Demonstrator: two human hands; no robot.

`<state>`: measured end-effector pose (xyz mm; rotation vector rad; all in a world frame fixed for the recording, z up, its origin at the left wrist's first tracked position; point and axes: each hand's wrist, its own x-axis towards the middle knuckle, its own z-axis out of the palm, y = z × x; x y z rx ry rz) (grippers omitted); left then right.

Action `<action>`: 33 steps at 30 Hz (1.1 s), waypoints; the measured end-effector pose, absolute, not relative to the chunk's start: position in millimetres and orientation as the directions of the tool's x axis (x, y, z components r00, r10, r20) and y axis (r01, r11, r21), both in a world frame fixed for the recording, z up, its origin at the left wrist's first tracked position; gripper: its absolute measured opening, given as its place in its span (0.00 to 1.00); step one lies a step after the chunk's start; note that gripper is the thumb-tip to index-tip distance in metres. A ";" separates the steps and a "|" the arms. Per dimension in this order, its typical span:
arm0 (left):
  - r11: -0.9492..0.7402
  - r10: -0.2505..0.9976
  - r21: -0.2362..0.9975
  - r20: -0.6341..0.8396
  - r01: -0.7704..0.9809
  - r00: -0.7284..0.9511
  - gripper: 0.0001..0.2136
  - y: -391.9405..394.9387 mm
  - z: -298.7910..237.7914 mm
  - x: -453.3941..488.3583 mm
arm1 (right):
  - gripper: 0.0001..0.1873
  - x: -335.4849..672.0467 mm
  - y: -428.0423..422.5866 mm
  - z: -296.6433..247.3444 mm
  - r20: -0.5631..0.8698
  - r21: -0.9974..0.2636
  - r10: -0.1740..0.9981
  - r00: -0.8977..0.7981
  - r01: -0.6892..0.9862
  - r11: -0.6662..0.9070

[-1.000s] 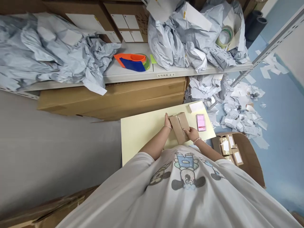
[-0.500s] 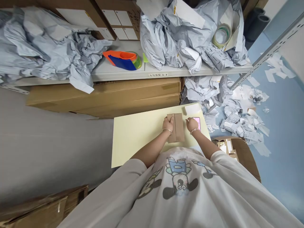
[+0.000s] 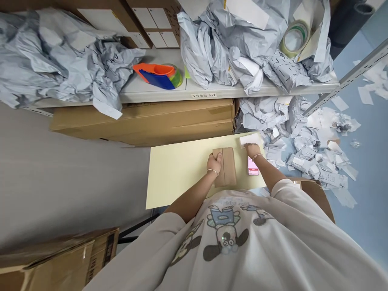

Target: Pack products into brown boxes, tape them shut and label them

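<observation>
A small brown cardboard box [image 3: 228, 166] lies on the pale yellow tabletop [image 3: 178, 169]. My left hand [image 3: 214, 162] grips the box along its left side, thumb on top. To the right, my right hand [image 3: 252, 150] reaches over a phone [image 3: 253, 167] with a pink screen. Its fingers are bent together at the near edge of a stack of white paper slips [image 3: 252, 138] at the table's far right corner. Whether a slip is lifted from the stack is hidden by the fingers.
Behind the table a metal shelf [image 3: 169, 96] bears grey plastic mailers [image 3: 224, 48], an orange and blue tape dispenser [image 3: 159, 76] and a tape roll [image 3: 294, 39]. Below it lies a long carton [image 3: 145, 123]. More mailers [image 3: 315, 157] litter the blue floor. An open carton [image 3: 318, 198] stands at right.
My right hand has moved from beside the phone up to the white slips, uncovering the phone's screen. My left hand stays on the box. The view has shifted slightly.
</observation>
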<state>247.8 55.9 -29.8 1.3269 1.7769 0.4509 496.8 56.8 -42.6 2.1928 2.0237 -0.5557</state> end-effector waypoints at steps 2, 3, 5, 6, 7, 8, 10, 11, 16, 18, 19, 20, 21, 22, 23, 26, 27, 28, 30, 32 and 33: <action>0.365 0.910 0.706 -0.408 0.607 -0.073 0.19 56.6 -31.1 248.5 | 0.20 503.5 58.3 -39.8 -0.299 -0.182 0.946 0.123 0.966 -0.183; 0.362 0.911 0.706 -0.408 0.609 -0.069 0.19 56.8 -31.8 248.6 | 0.21 506.5 59.0 -38.5 -0.264 -0.204 0.949 0.175 0.951 -0.232; 0.359 0.912 0.704 -0.405 0.613 -0.069 0.20 56.5 -32.7 248.3 | 0.23 511.2 59.7 -36.0 -0.192 -0.261 0.946 0.262 0.915 -0.307; 0.353 0.916 0.702 -0.393 0.619 -0.077 0.21 55.7 -32.6 248.0 | 0.23 512.6 59.6 -34.7 -0.166 -0.282 0.946 0.277 0.906 -0.314; 0.338 0.926 0.698 -0.366 0.631 -0.092 0.23 54.5 -31.8 247.7 | 0.23 513.2 59.1 -33.2 -0.151 -0.288 0.952 0.267 0.909 -0.301; 0.310 0.941 0.692 -0.320 0.652 -0.108 0.26 52.9 -30.1 247.7 | 0.23 512.9 58.2 -31.5 -0.143 -0.281 0.958 0.248 0.918 -0.279; 0.199 0.978 0.678 -0.181 0.708 -0.101 0.31 50.2 -23.8 249.8 | 0.22 508.9 55.5 -27.0 -0.148 -0.246 0.967 0.208 0.939 -0.239; 0.115 0.992 0.671 -0.110 0.733 -0.055 0.32 50.0 -19.4 252.4 | 0.22 505.5 53.9 -24.2 -0.163 -0.223 0.967 0.194 0.948 -0.228; -0.255 0.920 0.745 -0.009 0.617 0.391 0.23 79.3 2.4 289.9 | 0.22 482.1 48.9 -4.6 -0.267 -0.106 0.959 0.098 0.986 -0.130; -0.299 0.876 0.795 0.010 0.527 0.482 0.22 104.6 5.8 313.6 | 0.22 474.2 49.4 3.3 -0.284 -0.072 0.957 0.057 0.994 -0.080; -0.300 0.869 0.803 0.008 0.514 0.495 0.21 117.8 6.6 325.5 | 0.22 471.0 49.9 6.5 -0.290 -0.060 0.956 0.040 0.996 -0.060; -0.279 0.872 0.799 -0.021 0.532 0.489 0.20 130.2 7.0 336.6 | 0.22 468.3 50.2 9.1 -0.293 -0.051 0.956 0.024 0.998 -0.041; -0.244 0.876 0.787 -0.071 0.567 0.476 0.18 140.9 7.5 346.6 | 0.22 465.9 50.3 10.9 -0.290 -0.044 0.957 0.009 0.999 -0.022; -0.206 0.871 0.778 -0.131 0.593 0.474 0.15 149.3 8.1 355.2 | 0.22 463.8 50.1 11.9 -0.278 -0.036 0.961 -0.008 0.999 -0.003; -0.178 0.856 0.765 -0.191 0.619 0.481 0.13 155.0 9.0 362.5 | 0.22 461.8 49.6 11.8 -0.259 -0.028 0.965 -0.025 0.999 0.018; -0.179 0.793 0.725 -0.293 0.665 0.534 0.16 157.9 13.0 376.9 | 0.24 455.6 46.5 6.3 -0.210 -0.002 0.976 -0.058 0.998 0.059; -0.197 0.790 0.709 -0.294 0.677 0.538 0.18 156.0 14.4 379.7 | 0.23 453.4 45.0 3.1 -0.202 0.000 0.977 -0.061 0.998 0.062; -0.207 0.800 0.693 -0.286 0.690 0.527 0.19 153.8 15.8 381.8 | 0.23 451.4 43.3 -0.6 -0.193 -0.006 0.979 -0.061 0.998 0.061; -0.191 0.841 0.675 -0.262 0.713 0.474 0.16 150.5 18.2 383.4 | 0.22 448.3 38.9 -8.2 -0.154 -0.038 0.986 -0.067 0.997 0.062; -0.132 0.885 0.680 -0.247 0.721 0.395 0.10 149.8 20.2 381.1 | 0.23 447.9 32.0 -15.3 -0.095 -0.096 0.990 -0.103 0.991 0.094; -0.088 0.903 0.697 -0.245 0.711 0.353 0.09 149.9 21.1 378.2 | 0.24 449.2 27.6 -18.5 -0.065 -0.133 0.989 -0.133 0.983 0.124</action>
